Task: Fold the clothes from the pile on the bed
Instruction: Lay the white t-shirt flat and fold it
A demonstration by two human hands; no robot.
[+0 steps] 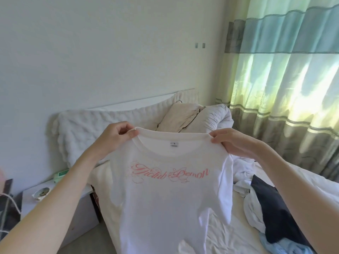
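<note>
Our fingers (pixel 132 133) are pinched together on the neckline of the white T-shirt (pixel 165 195): the left hand (pixel 114 136) clamps the collar rib at centre-left of the frame, and the right hand (pixel 230 142) clamps the collar and shoulder seam at centre-right. Between the two grips the collar is pulled taut and level, with the size label facing us. The shirt hangs in the middle of the frame, above the bed (pixel 225 233), pink script lettering across the chest; its right sleeve drapes down loosely.

We judge the step in hand to be the opening-out of one garment before folding; no fold is yet made. The next move calls for lowering the shirt flat onto the bare sheet at lower centre, clear of the pile (pixel 260 208) of dark and pale clothes at lower right, then smoothing it and turning in the sleeves.

A pillow (pixel 179 116) lies at the bed head; a striped curtain (pixel 286 79) fills the upper right.
</note>
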